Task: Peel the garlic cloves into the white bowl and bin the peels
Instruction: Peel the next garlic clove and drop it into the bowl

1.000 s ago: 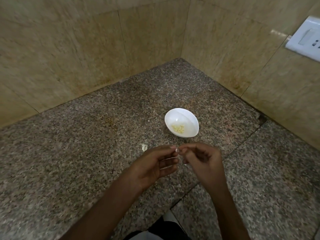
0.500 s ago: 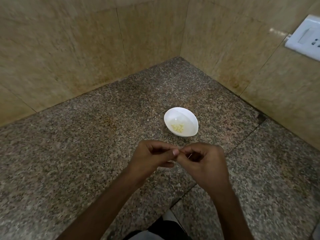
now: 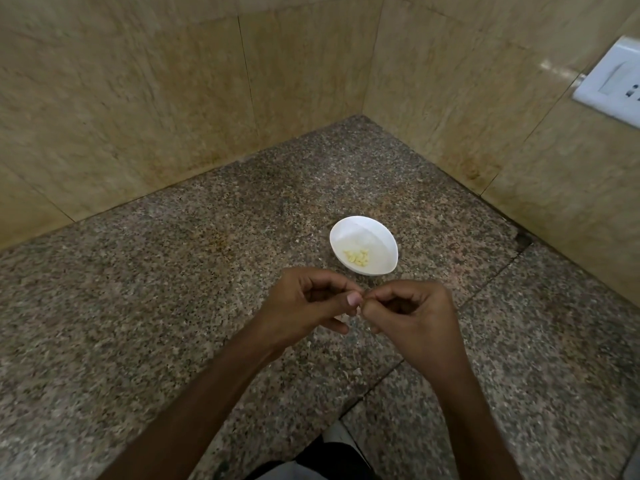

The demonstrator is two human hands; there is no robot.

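Between my two sets of fingertips the small pale garlic clove (image 3: 359,310) is sitting, almost fully hidden, so I cannot tell its long axis. My left hand (image 3: 304,306) is pinching it with thumb and forefinger, and my right hand (image 3: 412,313) is pinching it from the opposite side, fingers curled narrow. The white oval ceramic bowl (image 3: 377,233), holding peeled yellowish cloves (image 3: 356,257), is lying straight beyond the pinch, about equally near to both hands, on the speckled granite counter (image 3: 173,306).
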